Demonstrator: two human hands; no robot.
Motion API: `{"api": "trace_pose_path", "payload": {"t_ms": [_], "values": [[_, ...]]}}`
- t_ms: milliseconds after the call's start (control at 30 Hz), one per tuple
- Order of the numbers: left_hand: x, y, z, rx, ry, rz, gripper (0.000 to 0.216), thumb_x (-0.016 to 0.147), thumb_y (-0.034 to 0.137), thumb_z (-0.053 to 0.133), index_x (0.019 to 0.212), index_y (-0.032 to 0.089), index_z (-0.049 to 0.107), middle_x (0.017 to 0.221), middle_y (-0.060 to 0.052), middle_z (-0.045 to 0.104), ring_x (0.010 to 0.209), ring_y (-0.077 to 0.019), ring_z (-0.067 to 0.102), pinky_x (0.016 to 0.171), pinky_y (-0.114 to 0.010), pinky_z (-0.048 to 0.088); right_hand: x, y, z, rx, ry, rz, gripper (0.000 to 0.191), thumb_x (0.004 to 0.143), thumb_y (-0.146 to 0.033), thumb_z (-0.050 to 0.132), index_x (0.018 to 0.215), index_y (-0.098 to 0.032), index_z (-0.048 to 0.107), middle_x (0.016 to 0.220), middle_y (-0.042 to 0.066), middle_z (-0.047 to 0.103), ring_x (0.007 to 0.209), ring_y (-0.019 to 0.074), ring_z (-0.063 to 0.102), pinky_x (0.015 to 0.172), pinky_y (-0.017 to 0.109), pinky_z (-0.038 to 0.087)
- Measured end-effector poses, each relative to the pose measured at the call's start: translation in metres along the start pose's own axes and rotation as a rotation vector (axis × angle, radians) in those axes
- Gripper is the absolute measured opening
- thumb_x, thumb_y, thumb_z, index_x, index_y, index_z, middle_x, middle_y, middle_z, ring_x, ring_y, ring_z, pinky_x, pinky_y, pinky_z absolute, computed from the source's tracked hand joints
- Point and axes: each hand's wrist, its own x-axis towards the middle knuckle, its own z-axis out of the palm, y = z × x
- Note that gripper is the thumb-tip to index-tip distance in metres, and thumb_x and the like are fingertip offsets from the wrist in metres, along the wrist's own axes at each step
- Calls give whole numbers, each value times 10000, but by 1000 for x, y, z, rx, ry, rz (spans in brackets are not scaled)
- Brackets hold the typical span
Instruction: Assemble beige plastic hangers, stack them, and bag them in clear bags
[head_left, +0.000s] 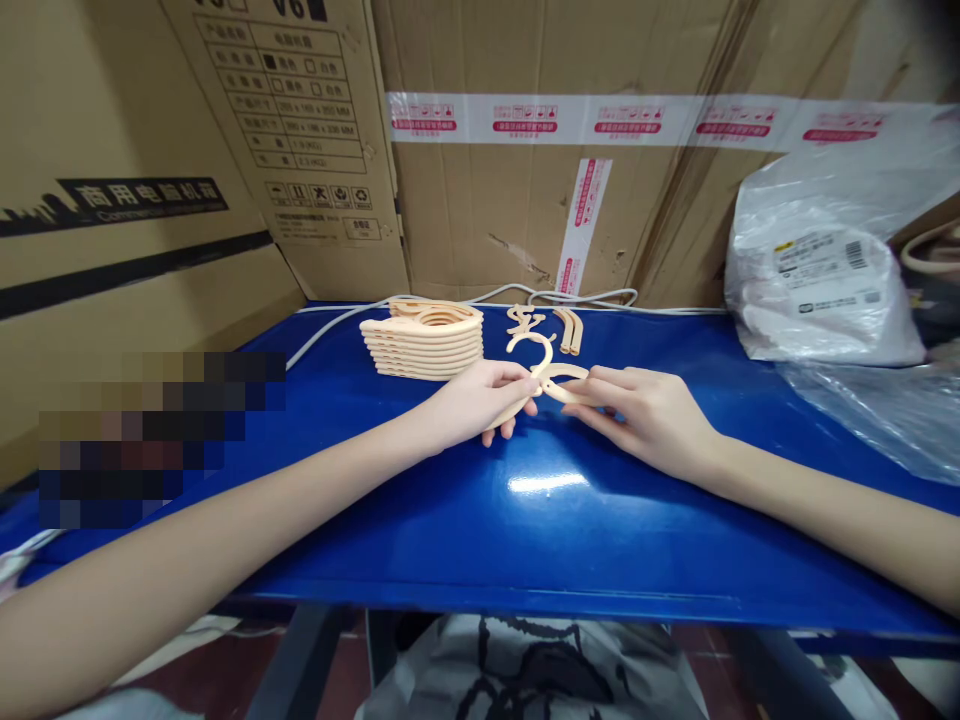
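Between my hands, above the blue table, is a cream plastic hanger [564,390] with its curved hook pointing up. My left hand [480,400] is closed around one arm of the hanger close to the hook's base. My right hand [645,410] pinches the other arm, fingers wrapped over it. Behind my left hand stands a neat stack of cream hanger pieces [424,345]. Farther back lie several loose hooks [524,320] and a pair of curved arm pieces [571,332]. Parts of the held hanger are hidden by my fingers.
Cardboard boxes [480,220] wall off the back and left of the blue table [450,530]. A white cable [330,335] runs along the rear. Plastic-wrapped packages [825,290] sit at the right. A pixelated patch covers part of the left side.
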Motion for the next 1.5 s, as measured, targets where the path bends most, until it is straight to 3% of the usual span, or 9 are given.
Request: {"api": "trace_pose_path", "payload": {"t_ms": [100, 200, 433, 633, 800, 967, 1133, 1333, 1500], "values": [[-1, 1, -1, -25, 34, 1, 161, 926, 231, 509, 887, 121, 620, 651, 22, 595, 410, -52, 515, 335, -134, 415, -1, 0, 2, 11, -26, -2, 237, 983, -319, 476, 1028, -193, 672, 916, 42, 710, 710, 130, 653, 589, 228, 428], [-4, 4, -2, -36, -12, -17, 210, 936, 279, 517, 981, 117, 644, 527, 32, 568, 407, -73, 516, 359, -139, 441, -2, 1, 3, 12, -36, -13, 239, 984, -320, 477, 1030, -193, 674, 946, 43, 703, 745, 131, 668, 587, 223, 434], [-7, 8, -2, -79, -93, -62, 260, 920, 321, 552, 1029, 117, 670, 529, 8, 591, 483, -103, 569, 391, -153, 479, -2, 0, 2, -12, 14, -29, 212, 971, -302, 511, 1039, -195, 680, 922, 32, 703, 755, 136, 675, 575, 227, 430], [-5, 8, -5, -153, -107, -89, 200, 856, 273, 637, 1008, 146, 669, 673, -2, 629, 582, -115, 622, 415, -169, 503, -2, 1, 1, -73, 33, -22, 214, 972, -318, 510, 1001, -209, 692, 899, 31, 711, 708, 131, 655, 562, 238, 399], [-3, 6, -1, -148, -93, -109, 61, 837, 177, 625, 879, 132, 630, 844, -41, 667, 705, -126, 646, 468, -184, 536, -2, -4, -3, -20, 98, -21, 208, 974, -294, 506, 1010, -187, 680, 909, 44, 711, 725, 125, 647, 596, 230, 420], [-3, 1, 1, -164, -138, -64, 114, 854, 215, 615, 940, 140, 614, 781, -25, 655, 653, -121, 640, 487, -206, 549, -1, -9, -6, -59, 141, -108, 201, 968, -280, 514, 1027, -188, 684, 873, 37, 707, 673, 120, 620, 580, 231, 415], [-6, 3, 0, -173, -66, -35, 126, 904, 232, 566, 1001, 154, 552, 968, -60, 676, 595, -104, 637, 437, -209, 535, -2, -4, -4, 50, 80, 3, 236, 970, -297, 497, 1036, -186, 695, 875, 46, 697, 697, 120, 649, 603, 217, 447], [-9, 11, -2, -117, 4, -50, 136, 957, 283, 516, 1007, 157, 522, 617, 7, 630, 484, -105, 597, 430, -184, 508, -2, -5, -1, 28, 24, -3, 260, 972, -321, 493, 1041, -193, 709, 872, 41, 696, 680, 116, 646, 590, 216, 448], [-10, 10, -4, -143, -87, -68, 250, 929, 312, 563, 1105, 135, 555, 626, 7, 620, 507, -114, 613, 457, -199, 519, -2, -4, -1, -7, 36, -18, 262, 979, -326, 487, 1030, -198, 710, 867, 39, 696, 693, 117, 645, 589, 217, 443]]}}
